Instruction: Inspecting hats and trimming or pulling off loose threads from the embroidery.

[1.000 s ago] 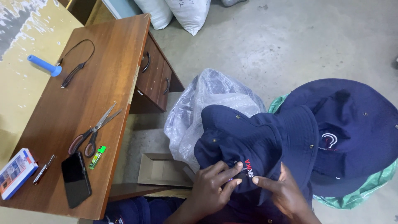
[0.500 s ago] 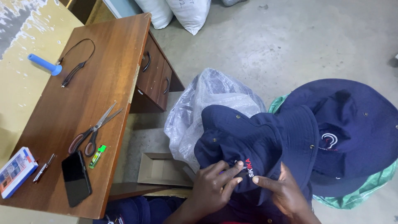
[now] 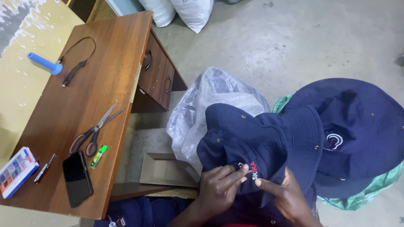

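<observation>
**Hands barely moved on the hat's stitched patch**

We looked down and found next to nothing had shifted since a second earlier — the navy blue cloth bucket hat [image 3: 261,143] lay in the same spot, draped over the lap and leaning against the crinkled clear plastic bag [image 3: 210,105]. The left hand [image 3: 219,189] was curled at the hat's front, thumb and forefinger pinched on the fabric right by the small embroidered mark, possibly on a thread there — too fine for us to tell. The right hand [image 3: 290,197] met it from the other side, forefinger stretched out and pressing on the cloth just beside that mark, the other fingers folded under the brim. The only change we could make out was a slight tightening of the left fingers; by our judgement the close work on the stitching was going on in place, not finished and not set aside.

To the right, a pile of matching navy hats [image 3: 357,134] rested on a green sack [image 3: 378,185]. On the brown wooden desk [image 3: 92,84] sat the scissors with dark red handles [image 3: 94,130], a small green lighter [image 3: 99,156] and a black phone [image 3: 77,178], all untouched. An open cardboard box [image 3: 164,170] stood just beside the left wrist.
</observation>
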